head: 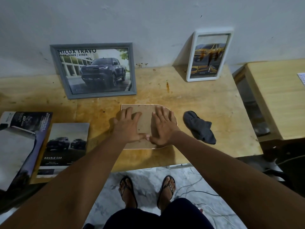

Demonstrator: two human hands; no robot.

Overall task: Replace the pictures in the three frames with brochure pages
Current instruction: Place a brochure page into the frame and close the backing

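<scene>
Pressing on arched pale-rimmed frame with brown fibreboard back, face down
Left hand, right hand flat, grip released; probably light, stiff, fragile-fronted; take by rim.

One wide-angle head-worn view looks forward and steeply down from close above the counter, the wall filling the frame's top and the floor its bottom centre.

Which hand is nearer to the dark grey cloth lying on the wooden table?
Right. The right hand lies just left of the dark grey cloth; the left hand lies farther left.
</scene>
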